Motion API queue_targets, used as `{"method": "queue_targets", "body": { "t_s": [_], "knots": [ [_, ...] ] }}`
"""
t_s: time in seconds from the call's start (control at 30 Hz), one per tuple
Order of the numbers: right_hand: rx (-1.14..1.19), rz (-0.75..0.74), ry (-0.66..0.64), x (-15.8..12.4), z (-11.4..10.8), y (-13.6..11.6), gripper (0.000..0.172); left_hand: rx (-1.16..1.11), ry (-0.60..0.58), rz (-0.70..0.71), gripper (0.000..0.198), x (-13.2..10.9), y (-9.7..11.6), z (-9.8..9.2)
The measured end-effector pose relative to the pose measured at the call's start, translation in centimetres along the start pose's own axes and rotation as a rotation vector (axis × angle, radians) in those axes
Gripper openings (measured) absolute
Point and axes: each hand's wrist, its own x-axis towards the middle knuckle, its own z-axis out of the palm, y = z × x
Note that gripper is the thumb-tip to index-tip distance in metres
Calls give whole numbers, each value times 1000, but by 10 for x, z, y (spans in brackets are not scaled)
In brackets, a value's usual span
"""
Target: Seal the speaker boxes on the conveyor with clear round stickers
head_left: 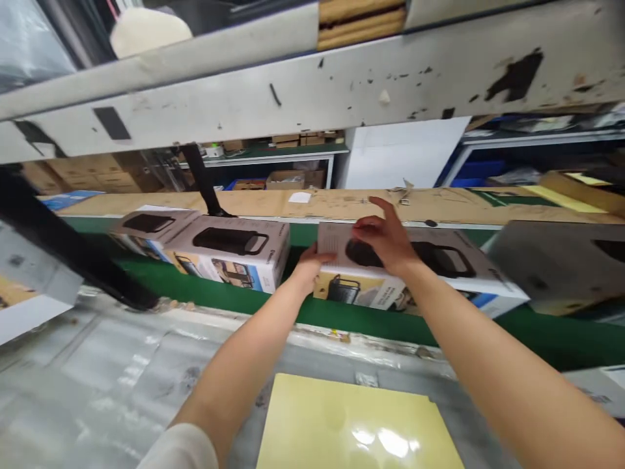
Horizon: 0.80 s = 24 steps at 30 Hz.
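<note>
A printed retail box [336, 251] lies on the green conveyor belt, with a black cylindrical device with a handle pictured on top. My left hand [311, 266] grips its left end, thumb on the top edge and fingers down the side. Above the same box hovers my right hand [388, 241]. One finger is raised and the others curl toward the thumb in a pinch; whatever is between them is too small or blurred to make out. A glossy yellow sheet [351, 417] lies in front of me, below both forearms.
Two similar boxes [229, 251] stand on the belt [215, 293] to the left, and a grey box [561, 260] to the right. A scuffed white beam [312, 85] crosses overhead. A black post [73, 241] rises at left. Behind the belt runs a cardboard-covered ledge [273, 203].
</note>
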Motion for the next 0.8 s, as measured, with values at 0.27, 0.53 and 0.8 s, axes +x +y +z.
{"method": "queue_targets", "body": {
  "t_s": [0.27,0.53,0.8],
  "knots": [
    [-175,-73,-416,41,50,21,79,-109,-2,37,53,3,-3,-15],
    [-333,-170,-425,52,61,47,72,-167,-28,36,61,4,-5,-22],
    [-472,-220,-337,53,70,59,72,-116,-44,48,57,4,-2,-29]
  ]
}}
